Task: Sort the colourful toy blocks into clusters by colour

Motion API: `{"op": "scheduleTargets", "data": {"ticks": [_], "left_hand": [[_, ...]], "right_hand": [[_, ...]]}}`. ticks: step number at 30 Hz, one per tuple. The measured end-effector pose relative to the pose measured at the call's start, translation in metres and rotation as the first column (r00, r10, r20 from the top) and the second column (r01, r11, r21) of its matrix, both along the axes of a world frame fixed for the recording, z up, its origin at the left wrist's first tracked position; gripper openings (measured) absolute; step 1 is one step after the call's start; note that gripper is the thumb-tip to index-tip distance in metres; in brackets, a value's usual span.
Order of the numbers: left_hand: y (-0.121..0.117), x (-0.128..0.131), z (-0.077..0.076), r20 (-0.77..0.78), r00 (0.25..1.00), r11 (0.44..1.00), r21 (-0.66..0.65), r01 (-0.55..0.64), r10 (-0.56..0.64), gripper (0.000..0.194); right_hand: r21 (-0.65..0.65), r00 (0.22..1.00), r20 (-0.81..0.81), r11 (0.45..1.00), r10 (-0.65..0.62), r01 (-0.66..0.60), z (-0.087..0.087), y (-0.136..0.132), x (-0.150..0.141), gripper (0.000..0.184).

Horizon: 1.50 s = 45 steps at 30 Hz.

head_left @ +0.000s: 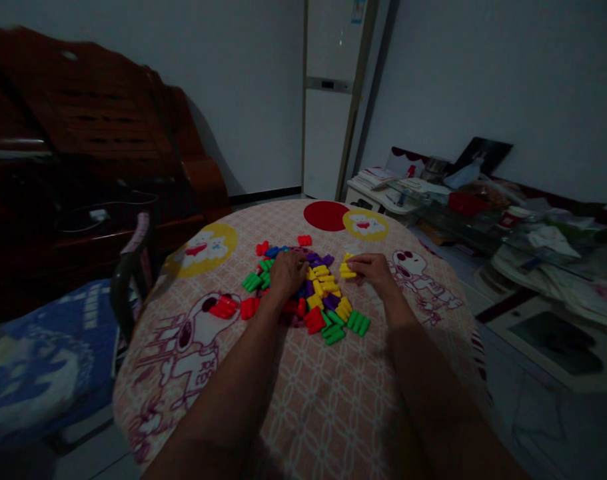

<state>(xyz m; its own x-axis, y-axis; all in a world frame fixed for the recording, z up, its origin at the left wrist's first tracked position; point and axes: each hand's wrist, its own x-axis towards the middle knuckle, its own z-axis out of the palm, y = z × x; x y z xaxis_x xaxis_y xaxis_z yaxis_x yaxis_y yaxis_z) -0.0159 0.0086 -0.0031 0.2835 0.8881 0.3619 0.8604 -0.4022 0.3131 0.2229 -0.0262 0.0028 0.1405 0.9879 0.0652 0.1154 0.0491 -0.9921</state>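
A loose pile of small ridged plastic toy blocks in several colours lies mid-table. My left hand (287, 272) is over the pile's left part, fingers curled inward and closed; what they hold, if anything, is hidden. Blue blocks (277, 251) and green blocks (253, 281) are beside it. Right of the pile, my right hand (376, 271) pinches a yellow block (347, 268) between thumb and fingers. More yellow blocks (328, 287) lie between the two hands, with purple blocks (319, 259) behind them. Red blocks (314, 321) and green blocks (358, 323) spread along the near edge.
A patterned cloth covers the round table (323, 400). At left stand a chair with a blue cushion (58, 360) and a carved wooden bench (98, 127). A cluttered glass-topped stand (448, 220) runs along the right wall. A tall white cabinet-like unit (328, 133) fills the far corner.
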Motion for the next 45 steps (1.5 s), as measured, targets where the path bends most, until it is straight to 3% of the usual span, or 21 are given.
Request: {"op": "scheduleTargets", "data": {"ticks": [4,7,9,13,17,21,26,31,39,45], "left_hand": [[-0.002,0.001,0.002,-0.021,1.0,1.0,-0.004,-0.009,0.009,0.026],[-0.001,0.001,0.001,-0.009,1.0,1.0,0.005,-0.013,0.013,0.025],[-0.001,0.0,-0.001,0.002,1.0,1.0,0.002,-0.006,0.006,0.024],[0.0,0.0,-0.003,0.008,1.0,1.0,0.011,0.003,-0.003,0.024],[0.0,0.0,-0.001,0.004,1.0,1.0,0.01,-0.002,0.002,0.025],[-0.001,0.0,0.0,0.0,1.0,1.0,-0.003,-0.004,0.004,0.025],[0.0,0.0,-0.001,0.009,1.0,1.0,0.002,0.007,-0.007,0.025],[-0.001,0.001,-0.002,0.037,0.999,1.0,0.001,0.004,-0.004,0.024],[-0.002,0.002,0.0,0.042,0.999,1.0,-0.006,-0.004,0.005,0.023],[-0.001,0.0,0.001,0.027,1.0,1.0,-0.007,0.009,-0.009,0.025]], "right_hand": [[0.025,0.949,-0.18,0.963,-0.259,0.268,0.0,0.004,0.023,0.026],[-0.084,0.897,-0.137,0.907,-0.42,0.412,-0.005,0.006,0.031,0.016],[-0.138,0.882,-0.1,0.885,-0.46,0.446,-0.009,0.007,0.031,0.011],[-0.106,0.905,-0.061,0.904,-0.421,0.414,-0.015,0.009,0.032,0.013],[-0.007,0.917,0.104,0.921,-0.386,0.389,-0.022,0.009,0.042,0.017],[0.121,0.852,0.296,0.902,-0.431,0.414,-0.029,0.013,0.048,0.02],[0.169,0.803,0.342,0.873,-0.488,0.458,-0.036,0.025,0.032,0.02],[0.237,0.775,0.426,0.885,-0.466,0.402,-0.041,0.033,0.018,0.019],[0.256,0.721,0.581,0.926,-0.377,0.278,-0.032,0.023,0.015,0.024],[0.349,0.694,0.581,0.901,-0.424,0.258,-0.01,0.008,0.004,0.023]]}}
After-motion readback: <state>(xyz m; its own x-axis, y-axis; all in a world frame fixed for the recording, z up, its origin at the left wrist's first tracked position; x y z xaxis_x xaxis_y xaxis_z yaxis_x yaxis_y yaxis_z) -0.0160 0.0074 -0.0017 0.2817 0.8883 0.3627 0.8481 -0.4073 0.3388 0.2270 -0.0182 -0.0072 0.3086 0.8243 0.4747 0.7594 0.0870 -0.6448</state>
